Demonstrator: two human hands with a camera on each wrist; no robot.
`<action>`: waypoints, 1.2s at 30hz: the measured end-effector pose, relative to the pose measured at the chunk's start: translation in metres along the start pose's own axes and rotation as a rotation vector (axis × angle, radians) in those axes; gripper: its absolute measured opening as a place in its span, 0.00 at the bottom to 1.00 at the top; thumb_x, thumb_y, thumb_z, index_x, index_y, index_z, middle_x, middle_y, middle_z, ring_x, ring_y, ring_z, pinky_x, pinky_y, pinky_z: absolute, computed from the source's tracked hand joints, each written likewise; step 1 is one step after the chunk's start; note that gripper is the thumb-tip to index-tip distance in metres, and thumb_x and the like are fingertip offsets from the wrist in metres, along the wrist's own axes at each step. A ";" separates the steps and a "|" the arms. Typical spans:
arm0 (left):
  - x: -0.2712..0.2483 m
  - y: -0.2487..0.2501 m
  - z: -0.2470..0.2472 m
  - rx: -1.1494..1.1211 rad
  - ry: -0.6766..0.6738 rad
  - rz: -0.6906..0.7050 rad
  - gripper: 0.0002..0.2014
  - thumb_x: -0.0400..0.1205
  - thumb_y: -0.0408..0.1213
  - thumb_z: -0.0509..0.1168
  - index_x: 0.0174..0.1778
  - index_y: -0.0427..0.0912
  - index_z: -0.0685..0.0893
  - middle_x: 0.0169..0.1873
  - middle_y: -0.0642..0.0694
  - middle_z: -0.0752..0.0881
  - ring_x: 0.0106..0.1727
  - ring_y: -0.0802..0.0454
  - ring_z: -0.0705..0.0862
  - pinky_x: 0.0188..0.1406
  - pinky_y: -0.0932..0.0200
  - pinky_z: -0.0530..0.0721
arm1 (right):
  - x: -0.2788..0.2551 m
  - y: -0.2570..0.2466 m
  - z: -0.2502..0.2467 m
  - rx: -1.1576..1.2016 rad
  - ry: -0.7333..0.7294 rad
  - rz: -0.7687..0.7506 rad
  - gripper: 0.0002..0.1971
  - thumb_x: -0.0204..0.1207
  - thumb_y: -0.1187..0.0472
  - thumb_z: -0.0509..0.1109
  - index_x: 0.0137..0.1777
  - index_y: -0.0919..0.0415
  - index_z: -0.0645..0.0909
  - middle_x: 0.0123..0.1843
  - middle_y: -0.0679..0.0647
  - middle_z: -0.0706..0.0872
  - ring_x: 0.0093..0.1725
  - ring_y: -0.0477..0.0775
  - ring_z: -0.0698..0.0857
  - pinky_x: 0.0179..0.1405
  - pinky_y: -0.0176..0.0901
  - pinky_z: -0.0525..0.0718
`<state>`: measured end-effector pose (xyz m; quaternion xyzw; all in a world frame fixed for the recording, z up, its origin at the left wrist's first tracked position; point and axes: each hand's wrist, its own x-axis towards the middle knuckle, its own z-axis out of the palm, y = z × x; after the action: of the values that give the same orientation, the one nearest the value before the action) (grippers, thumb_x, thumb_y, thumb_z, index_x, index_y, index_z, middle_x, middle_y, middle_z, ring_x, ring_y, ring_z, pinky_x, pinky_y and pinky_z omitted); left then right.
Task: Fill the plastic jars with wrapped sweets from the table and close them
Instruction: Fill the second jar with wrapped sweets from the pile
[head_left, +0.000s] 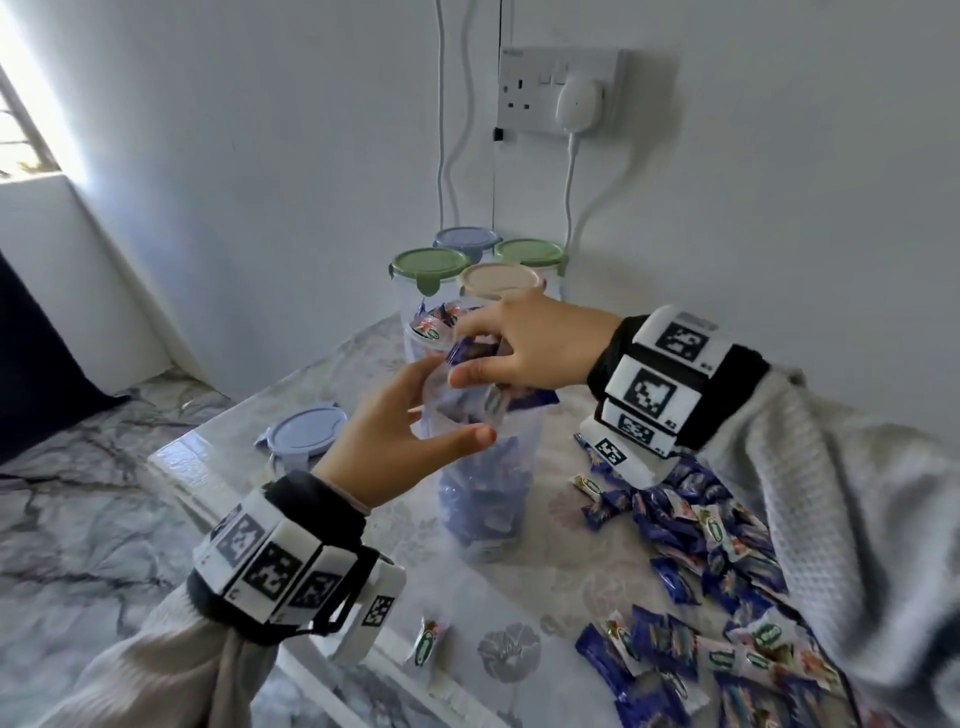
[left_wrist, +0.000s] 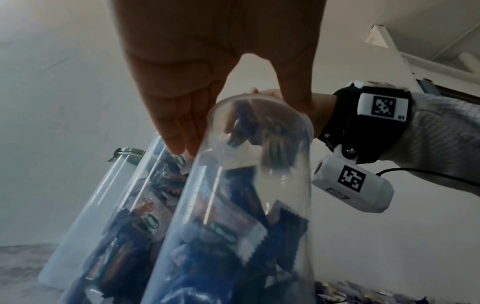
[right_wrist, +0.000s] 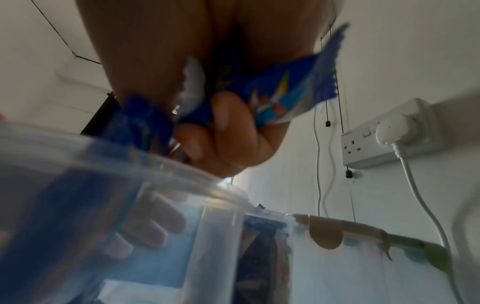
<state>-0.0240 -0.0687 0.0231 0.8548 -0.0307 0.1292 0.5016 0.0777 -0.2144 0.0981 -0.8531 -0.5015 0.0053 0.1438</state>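
A person's left hand (head_left: 400, 431) wraps around the upper part of an open clear jar (head_left: 485, 483), part-filled with sweets and standing on the floral surface (head_left: 550, 613). The right hand (head_left: 524, 345) hovers over the jar's mouth, fingers clutching blue-wrapped sweets (right_wrist: 275, 96). Loose sweets (head_left: 696, 525) lie scattered at right; a blue lid (head_left: 304, 431) rests at left. Behind stand four lidded jars (head_left: 431, 291), beneath a wall socket (head_left: 561, 88).
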 end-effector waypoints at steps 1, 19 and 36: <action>0.000 -0.001 0.000 -0.015 0.002 0.002 0.39 0.63 0.59 0.76 0.69 0.54 0.72 0.59 0.61 0.82 0.60 0.68 0.81 0.60 0.68 0.77 | 0.001 0.000 0.001 0.017 0.009 0.003 0.14 0.78 0.47 0.68 0.53 0.58 0.84 0.30 0.40 0.74 0.32 0.31 0.77 0.34 0.25 0.71; -0.005 -0.005 0.008 -0.072 0.051 0.002 0.39 0.61 0.58 0.70 0.68 0.59 0.66 0.58 0.69 0.76 0.59 0.78 0.76 0.53 0.81 0.74 | -0.001 -0.004 0.041 0.828 0.395 0.115 0.24 0.80 0.44 0.51 0.51 0.62 0.81 0.43 0.56 0.83 0.46 0.49 0.83 0.46 0.33 0.77; -0.103 -0.048 0.060 0.119 0.300 -0.205 0.23 0.70 0.53 0.71 0.54 0.46 0.71 0.46 0.51 0.75 0.53 0.46 0.77 0.52 0.52 0.74 | -0.149 0.006 0.053 0.770 0.478 0.446 0.10 0.86 0.57 0.56 0.52 0.50 0.80 0.54 0.43 0.83 0.53 0.31 0.80 0.55 0.20 0.73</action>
<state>-0.1034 -0.1050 -0.0717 0.8528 0.1396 0.2051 0.4595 0.0012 -0.3318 0.0257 -0.8020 -0.2218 0.0247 0.5541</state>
